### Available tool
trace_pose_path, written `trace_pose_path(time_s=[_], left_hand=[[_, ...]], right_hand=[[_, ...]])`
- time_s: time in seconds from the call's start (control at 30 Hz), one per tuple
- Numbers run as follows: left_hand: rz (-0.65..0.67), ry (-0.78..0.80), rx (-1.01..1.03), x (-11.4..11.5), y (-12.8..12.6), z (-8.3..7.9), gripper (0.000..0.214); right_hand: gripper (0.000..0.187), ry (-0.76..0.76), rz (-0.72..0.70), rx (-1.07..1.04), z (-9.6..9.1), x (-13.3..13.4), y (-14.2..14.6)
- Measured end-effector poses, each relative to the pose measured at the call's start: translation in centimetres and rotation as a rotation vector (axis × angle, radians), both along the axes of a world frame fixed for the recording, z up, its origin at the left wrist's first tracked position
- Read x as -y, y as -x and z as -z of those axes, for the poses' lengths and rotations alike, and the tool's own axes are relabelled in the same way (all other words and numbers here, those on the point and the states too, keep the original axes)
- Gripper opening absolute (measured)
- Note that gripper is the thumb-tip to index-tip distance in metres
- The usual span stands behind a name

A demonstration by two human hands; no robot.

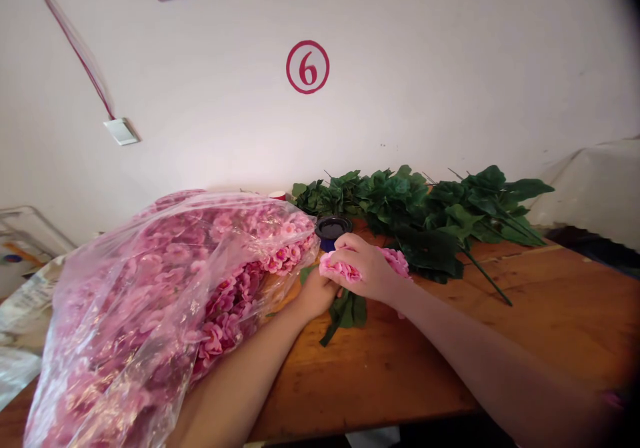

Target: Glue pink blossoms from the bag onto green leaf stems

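Note:
My right hand (367, 265) is closed over a cluster of pink artificial flowers (397, 259) lying on the wooden table (550, 315). My left hand (315, 295) sits just under it, fingers curled round the green leafy stem (345, 311) of the same flower piece. A large clear plastic bag full of pink flower heads (165, 301) lies to the left, its open mouth next to both hands. A small dark blue cup (333, 229) stands right behind my right hand.
A pile of green artificial leaf stems (425, 215) lies along the wall at the back of the table. A white wall bears a red circled number 6 (307, 67). White cloth-covered object (595, 188) at far right; papers and plastic (23, 315) at far left.

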State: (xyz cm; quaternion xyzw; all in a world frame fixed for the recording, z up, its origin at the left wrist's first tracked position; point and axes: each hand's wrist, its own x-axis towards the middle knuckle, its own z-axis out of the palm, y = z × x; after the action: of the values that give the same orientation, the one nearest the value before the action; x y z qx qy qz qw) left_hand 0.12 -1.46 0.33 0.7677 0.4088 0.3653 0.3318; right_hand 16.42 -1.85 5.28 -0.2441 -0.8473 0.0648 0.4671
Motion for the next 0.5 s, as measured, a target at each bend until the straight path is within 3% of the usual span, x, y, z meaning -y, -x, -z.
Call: trace_pose_path(time_s=[0.17, 0.33, 0.5], left_hand=[[0.02, 0.002, -0.051, -0.1, 0.1, -0.1, 0.025], [0.059, -0.015, 0.04, 0.7, -0.3, -1.0, 0.022], [0.068, -0.083, 0.107, 0.8, -0.3, -1.2, 0.027]], right_hand=[[0.009, -0.001, 0.077, -0.037, -0.2, 0.1, -0.1], [0.024, 0.074, 0.029, 0.063, 0.1, 0.3, 0.6], [0.024, 0.095, 0.013, 0.159, 0.6, 0.7, 1.5]])
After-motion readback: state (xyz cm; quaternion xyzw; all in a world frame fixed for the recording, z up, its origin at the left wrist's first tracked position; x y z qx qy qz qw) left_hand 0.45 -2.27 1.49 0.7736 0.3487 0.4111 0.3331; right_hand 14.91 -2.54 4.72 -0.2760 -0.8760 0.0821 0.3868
